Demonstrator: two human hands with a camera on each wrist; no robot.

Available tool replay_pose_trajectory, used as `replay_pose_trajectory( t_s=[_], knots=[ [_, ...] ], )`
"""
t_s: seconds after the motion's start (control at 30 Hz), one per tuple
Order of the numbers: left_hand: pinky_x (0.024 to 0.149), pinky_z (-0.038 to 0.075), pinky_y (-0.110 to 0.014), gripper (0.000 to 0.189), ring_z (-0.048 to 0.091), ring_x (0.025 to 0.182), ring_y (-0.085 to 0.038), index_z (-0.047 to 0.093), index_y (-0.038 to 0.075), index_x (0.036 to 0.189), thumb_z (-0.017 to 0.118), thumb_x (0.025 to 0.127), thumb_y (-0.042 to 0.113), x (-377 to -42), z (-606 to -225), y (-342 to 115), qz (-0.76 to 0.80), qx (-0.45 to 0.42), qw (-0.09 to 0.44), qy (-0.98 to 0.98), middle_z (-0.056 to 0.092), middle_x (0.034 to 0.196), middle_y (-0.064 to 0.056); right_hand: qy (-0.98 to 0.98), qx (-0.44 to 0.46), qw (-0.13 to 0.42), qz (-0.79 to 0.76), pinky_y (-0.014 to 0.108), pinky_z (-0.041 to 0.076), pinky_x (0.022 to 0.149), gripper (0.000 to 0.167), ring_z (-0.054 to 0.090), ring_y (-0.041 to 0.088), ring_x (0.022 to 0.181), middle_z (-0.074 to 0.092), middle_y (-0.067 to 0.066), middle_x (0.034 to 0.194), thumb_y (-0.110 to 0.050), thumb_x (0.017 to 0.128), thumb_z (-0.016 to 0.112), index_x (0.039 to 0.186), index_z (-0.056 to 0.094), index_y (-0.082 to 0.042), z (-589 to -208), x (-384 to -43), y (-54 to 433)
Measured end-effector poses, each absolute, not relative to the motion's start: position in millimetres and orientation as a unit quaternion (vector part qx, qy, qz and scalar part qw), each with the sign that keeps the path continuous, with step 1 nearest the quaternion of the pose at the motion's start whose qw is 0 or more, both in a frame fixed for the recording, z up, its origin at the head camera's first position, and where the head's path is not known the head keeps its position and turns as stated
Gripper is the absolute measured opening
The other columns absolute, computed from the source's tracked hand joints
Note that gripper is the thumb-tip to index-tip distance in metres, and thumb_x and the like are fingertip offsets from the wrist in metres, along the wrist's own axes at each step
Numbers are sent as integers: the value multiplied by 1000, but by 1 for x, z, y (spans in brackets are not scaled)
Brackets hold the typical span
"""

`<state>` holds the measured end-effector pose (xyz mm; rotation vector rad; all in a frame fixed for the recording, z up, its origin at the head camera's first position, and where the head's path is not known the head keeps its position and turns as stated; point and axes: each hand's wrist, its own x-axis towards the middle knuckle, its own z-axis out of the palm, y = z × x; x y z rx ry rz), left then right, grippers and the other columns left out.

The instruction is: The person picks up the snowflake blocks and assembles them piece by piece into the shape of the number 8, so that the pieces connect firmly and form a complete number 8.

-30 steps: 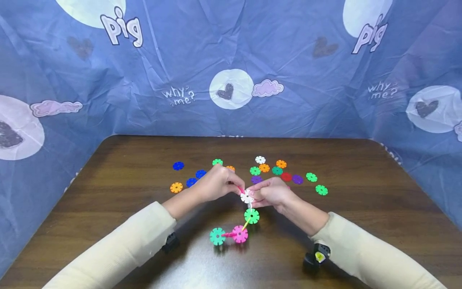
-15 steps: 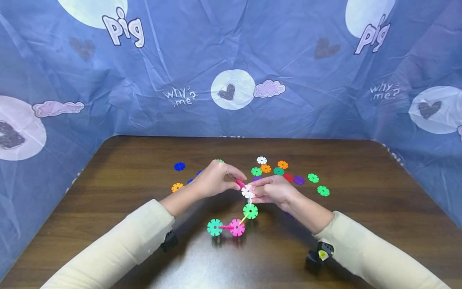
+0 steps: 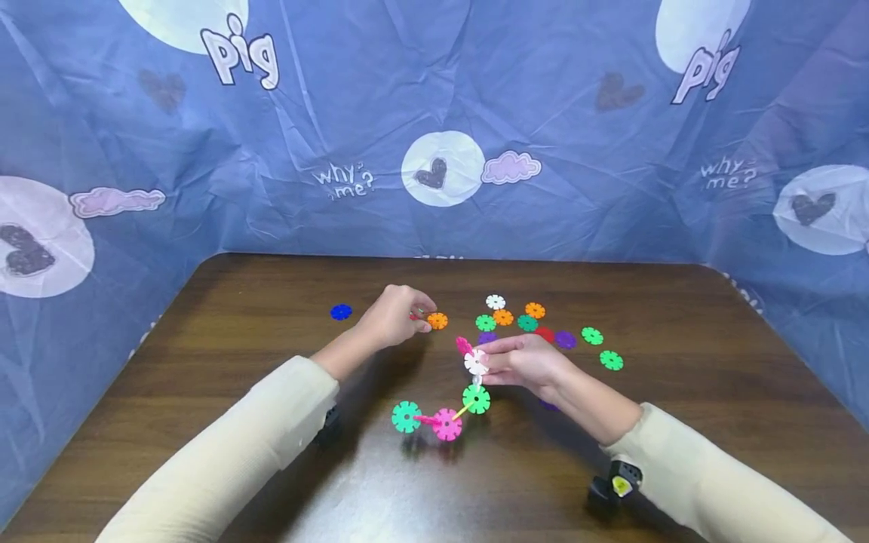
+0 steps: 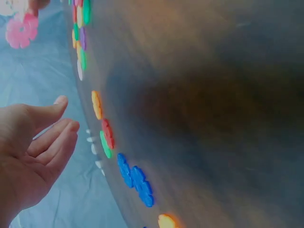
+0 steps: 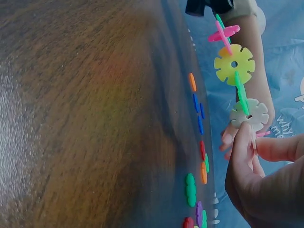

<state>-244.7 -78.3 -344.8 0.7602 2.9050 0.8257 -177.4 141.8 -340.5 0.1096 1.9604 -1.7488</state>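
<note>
Right hand [image 3: 532, 367] pinches the disc chain [image 3: 476, 399], left hand [image 3: 392, 317] hangs loose beside one orange disc [image 3: 437, 321]. Far table edge [image 3: 577, 268] past both, lots of room nearside. Three blue discs [image 5: 200, 125] left of the loose fingers [image 4: 58, 148].

We could pass between our left sleeve [image 3: 224, 452] and the chain [image 3: 482, 392]; an orange disc [image 3: 441, 324] lies near our left hand [image 3: 396, 317], and our right hand [image 3: 532, 362] bars the chain's right.

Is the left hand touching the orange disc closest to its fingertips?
Apart: in the left wrist view, blue backdrop shows between the left hand and the orange disc.
</note>
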Motion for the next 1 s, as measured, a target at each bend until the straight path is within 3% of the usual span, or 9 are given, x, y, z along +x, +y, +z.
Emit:
replay_pose_trajectory(
  t_s=[0.23, 0.5, 0.7, 1.0],
  knots=[
    [90, 55, -32, 23, 69, 98, -22, 72, 1, 104, 73, 82, 6, -266, -352, -64, 188, 262, 43, 946, 74, 104, -13, 722, 47, 262, -639, 24, 59, 77, 39, 62, 9, 72, 64, -3, 78, 1, 90, 57, 126, 51, 15, -341, -176, 144],
    [88, 55, -31, 17, 66, 96, -21, 73, 4, 101, 72, 84, 7, -275, -358, -58, 110, 275, 51, 954, 73, 103, -9, 719, 58, 257, -643, 26, 59, 76, 35, 64, 11, 71, 66, -1, 78, -3, 91, 61, 121, 55, 14, -341, -178, 146],
    [88, 55, -32, 20, 66, 99, -22, 72, 4, 104, 71, 84, 4, -277, -358, -57, 109, 266, 64, 956, 72, 105, -10, 711, 60, 258, -651, 32, 59, 81, 33, 66, 12, 72, 66, 0, 80, -1, 91, 61, 120, 55, 14, -343, -180, 148],
    [86, 55, -31, 24, 65, 99, -20, 72, 5, 105, 63, 83, 1, -279, -359, -55, 128, 260, 74, 954, 72, 104, -9, 709, 59, 263, -652, 28, 59, 76, 37, 67, 10, 70, 66, 1, 79, 3, 90, 59, 124, 51, 17, -348, -183, 150]
  ],
)
